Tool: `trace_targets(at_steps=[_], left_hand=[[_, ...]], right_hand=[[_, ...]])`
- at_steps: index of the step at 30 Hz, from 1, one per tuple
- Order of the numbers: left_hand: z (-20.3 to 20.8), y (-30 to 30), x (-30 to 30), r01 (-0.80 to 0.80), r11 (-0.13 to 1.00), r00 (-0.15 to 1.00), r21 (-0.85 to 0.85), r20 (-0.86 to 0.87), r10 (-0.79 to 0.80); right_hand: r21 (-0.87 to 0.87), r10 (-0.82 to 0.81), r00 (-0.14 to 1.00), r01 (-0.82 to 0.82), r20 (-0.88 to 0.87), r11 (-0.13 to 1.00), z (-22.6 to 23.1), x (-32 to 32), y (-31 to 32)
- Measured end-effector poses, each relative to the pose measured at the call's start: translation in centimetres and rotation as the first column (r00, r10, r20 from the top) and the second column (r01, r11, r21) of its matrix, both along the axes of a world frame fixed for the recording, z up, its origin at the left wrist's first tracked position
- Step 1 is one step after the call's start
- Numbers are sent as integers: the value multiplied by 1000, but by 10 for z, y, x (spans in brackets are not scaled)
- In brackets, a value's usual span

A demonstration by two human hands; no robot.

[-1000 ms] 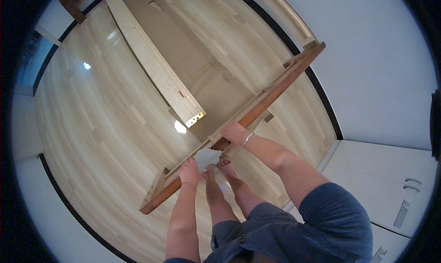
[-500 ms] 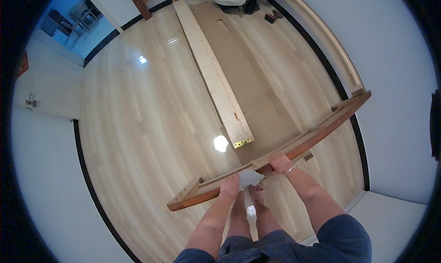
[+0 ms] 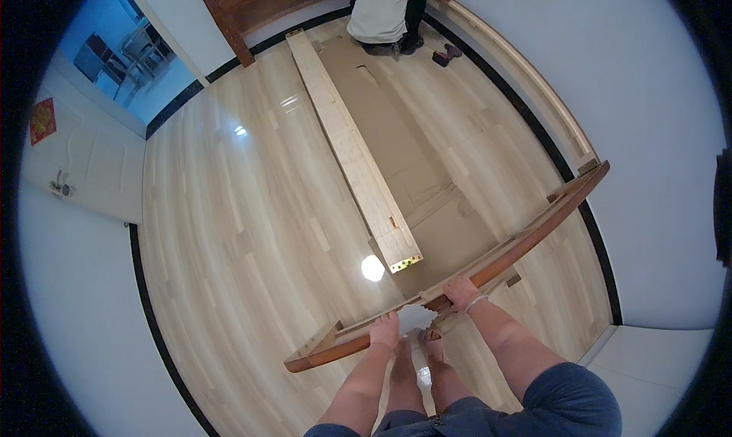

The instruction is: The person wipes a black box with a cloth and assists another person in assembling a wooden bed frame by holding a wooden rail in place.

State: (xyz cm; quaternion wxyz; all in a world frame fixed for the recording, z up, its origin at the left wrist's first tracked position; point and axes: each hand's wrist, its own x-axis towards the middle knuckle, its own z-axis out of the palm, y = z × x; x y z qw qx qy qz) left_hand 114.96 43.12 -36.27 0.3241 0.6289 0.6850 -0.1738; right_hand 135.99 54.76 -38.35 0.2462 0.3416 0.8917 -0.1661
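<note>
A long wooden bed footboard [image 3: 534, 237] with a reddish-brown top edge stands across in front of me. My left hand [image 3: 385, 330] is closed over its top edge, left of the middle. Right of the middle, my right hand [image 3: 460, 292] grips the same edge, a bracelet at its wrist. Between my hands a ragged white piece [image 3: 418, 316] hangs against the board. The footboard's right end meets a pale side rail [image 3: 545, 86] that runs along the right wall. Another person [image 3: 380, 14] crouches at that rail's far end, one hand on it.
A second pale wooden rail [image 3: 354, 151] lies lengthwise on the floor, beside flattened cardboard [image 3: 450, 227]. A dark brown headboard [image 3: 278, 10] stands at the far wall. Near the person lies a power drill [image 3: 447, 54]. A white door [image 3: 95, 159] is on the left.
My view has tilted up, so more of the far end shows. The other person's hand on the side rail is now visible. My hands keep their hold on the footboard.
</note>
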Motion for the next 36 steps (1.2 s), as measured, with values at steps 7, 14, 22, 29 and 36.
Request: trace_targets(at_steps=[7, 14, 22, 29, 36], left_hand=[[0, 1, 9, -12, 998, 999, -55, -32, 10], [-10, -3, 13, -23, 1000, 994, 19, -110, 25], [-28, -15, 6, -54, 993, 990, 106, -123, 67], [-26, -10, 11, -65, 994, 986, 91, -146, 78], [-30, -13, 11, -64, 992, 981, 113, -175, 83]], right_hand=[[-4, -83, 996, 83, -35, 997, -9, 5, -6], [151, -50, 996, 61, -75, 987, -2, 4, -9], [216, -86, 967, 140, -239, 966, -3, 0, -16], [274, -80, 979, 131, -190, 953, -12, 2, -19], [229, -82, 971, 134, -223, 964, -14, 3, -18]])
